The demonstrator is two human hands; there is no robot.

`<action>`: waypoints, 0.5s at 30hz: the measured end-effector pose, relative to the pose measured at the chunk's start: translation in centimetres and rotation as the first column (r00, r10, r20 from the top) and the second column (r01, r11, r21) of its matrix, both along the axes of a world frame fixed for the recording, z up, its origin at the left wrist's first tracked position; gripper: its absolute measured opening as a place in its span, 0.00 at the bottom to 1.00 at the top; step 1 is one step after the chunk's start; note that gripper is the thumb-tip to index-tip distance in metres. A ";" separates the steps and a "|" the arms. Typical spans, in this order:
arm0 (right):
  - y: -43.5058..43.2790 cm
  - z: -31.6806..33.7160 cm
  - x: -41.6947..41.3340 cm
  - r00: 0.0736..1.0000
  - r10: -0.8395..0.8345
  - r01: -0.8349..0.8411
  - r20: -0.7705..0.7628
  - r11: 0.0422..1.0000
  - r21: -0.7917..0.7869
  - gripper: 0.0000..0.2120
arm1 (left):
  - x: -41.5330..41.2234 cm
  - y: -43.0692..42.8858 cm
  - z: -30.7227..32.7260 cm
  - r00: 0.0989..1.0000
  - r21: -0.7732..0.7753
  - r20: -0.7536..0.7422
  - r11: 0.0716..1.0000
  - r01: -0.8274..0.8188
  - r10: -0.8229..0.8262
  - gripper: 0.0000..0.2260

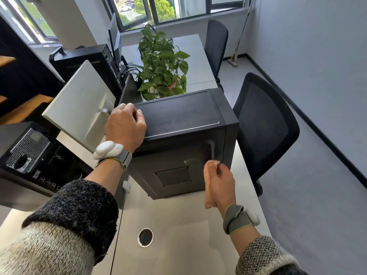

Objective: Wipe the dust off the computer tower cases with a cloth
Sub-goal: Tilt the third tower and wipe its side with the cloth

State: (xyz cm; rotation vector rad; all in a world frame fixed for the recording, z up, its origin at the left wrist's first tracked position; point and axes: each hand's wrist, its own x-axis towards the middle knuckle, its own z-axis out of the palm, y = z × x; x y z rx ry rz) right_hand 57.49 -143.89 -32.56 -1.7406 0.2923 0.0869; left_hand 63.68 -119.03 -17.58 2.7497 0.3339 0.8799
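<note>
A black computer tower (184, 116) stands upright on the white desk (178, 225) in front of me. My left hand (125, 126) rests on the top rear corner of the tower, fingers curled over its edge. My right hand (219, 183) grips a peach-coloured cloth (209, 195) and holds it against the tower's near side panel, just right of the vent grille (172, 176). Another black tower (29, 153) stands at the left with its perforated back toward me. A third black case (83, 58) sits farther back on the left.
A white monitor back (79, 104) leans beside the tower on the left. A potted green plant (162, 64) stands behind it. Two black office chairs (266, 124) stand at the desk's right edge. A cable hole (145, 237) lies in the desk near me.
</note>
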 end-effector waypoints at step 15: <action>0.8 0.3 0.0 0.998 -0.001 0.003 -0.057 0.999 0.033 0.13 | 0.1 0.0 -0.3 1.000 0.000 0.004 1.000 -0.001 0.001 0.11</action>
